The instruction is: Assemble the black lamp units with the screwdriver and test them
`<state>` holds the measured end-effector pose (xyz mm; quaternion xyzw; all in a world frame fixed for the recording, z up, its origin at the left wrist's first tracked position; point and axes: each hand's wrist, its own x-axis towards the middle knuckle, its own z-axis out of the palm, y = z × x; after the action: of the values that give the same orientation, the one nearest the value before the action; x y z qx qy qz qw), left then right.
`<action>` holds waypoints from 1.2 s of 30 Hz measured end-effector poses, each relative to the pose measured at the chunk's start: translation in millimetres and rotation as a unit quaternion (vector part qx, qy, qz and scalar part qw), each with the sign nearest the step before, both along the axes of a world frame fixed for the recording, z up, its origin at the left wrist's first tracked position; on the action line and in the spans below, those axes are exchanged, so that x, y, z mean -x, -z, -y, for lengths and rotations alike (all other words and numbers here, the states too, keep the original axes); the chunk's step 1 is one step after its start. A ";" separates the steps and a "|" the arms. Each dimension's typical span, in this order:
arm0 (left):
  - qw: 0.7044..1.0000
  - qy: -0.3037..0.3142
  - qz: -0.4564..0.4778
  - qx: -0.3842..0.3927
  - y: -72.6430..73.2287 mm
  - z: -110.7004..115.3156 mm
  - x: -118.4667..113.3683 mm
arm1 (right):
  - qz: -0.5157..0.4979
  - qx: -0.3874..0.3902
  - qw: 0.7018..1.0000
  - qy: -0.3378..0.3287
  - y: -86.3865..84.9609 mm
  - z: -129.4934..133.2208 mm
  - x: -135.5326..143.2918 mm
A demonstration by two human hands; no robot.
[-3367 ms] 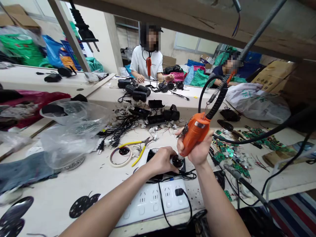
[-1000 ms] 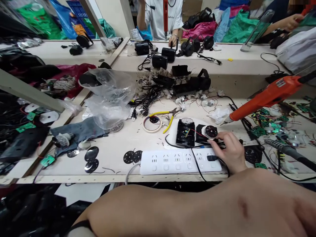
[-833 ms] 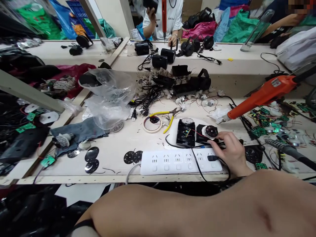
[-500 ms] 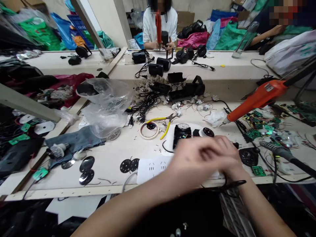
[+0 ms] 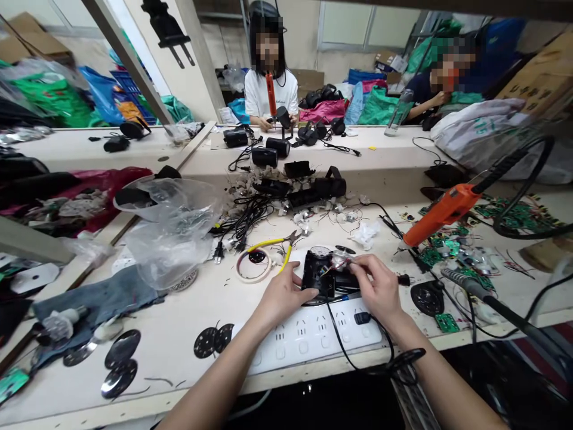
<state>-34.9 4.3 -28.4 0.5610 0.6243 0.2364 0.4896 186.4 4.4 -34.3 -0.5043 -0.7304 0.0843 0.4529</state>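
A black plastic lamp housing [image 5: 317, 273], opened up with coloured wires inside, lies behind a white power strip [image 5: 308, 328]. My left hand [image 5: 282, 294] grips the housing's left side, thumb along its front edge. My right hand [image 5: 378, 289] pinches a small whitish part with thin wires [image 5: 342, 260] at the housing's right side. Its exact kind is hard to make out. A black plug [image 5: 363, 318] sits in the strip's right end, beside my right wrist. Left of the housing lie yellow-handled cutters [image 5: 286, 254] and a tape roll [image 5: 253, 272].
An orange electric screwdriver [image 5: 441, 215] hangs at right, above green circuit boards [image 5: 432, 254]. Black discs [image 5: 123, 349] and a clear plastic bag [image 5: 172, 239] lie at left. Cords and housings [image 5: 313, 191] are heaped at the back. A person in white [image 5: 273, 95] works opposite.
My hands were overlapping above the power strip. Now they are apart, the left on the housing and the right at the wired part. The view has tilted up and shifted right.
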 end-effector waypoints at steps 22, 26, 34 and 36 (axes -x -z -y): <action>0.925 -0.094 0.358 0.087 -21.2 17.6 -18.6 | -0.275 0.111 0.950 -0.097 -30.8 0.4 2.6; 0.928 -0.066 0.357 0.079 -35.5 23.2 -18.9 | -0.260 0.122 0.952 -0.102 -36.4 9.3 -6.5; 0.964 0.122 0.234 -0.017 -46.1 29.6 -13.8 | -0.138 0.084 0.977 -0.138 -55.4 25.2 -11.2; 0.958 0.124 0.258 0.003 -47.2 28.9 -17.6 | -0.088 0.043 0.983 -0.153 -59.8 30.4 -5.2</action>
<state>-17.4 -24.5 18.8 0.5522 0.4034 0.3086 0.6612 191.6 -26.0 25.4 -0.3959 -0.7520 0.2277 0.4753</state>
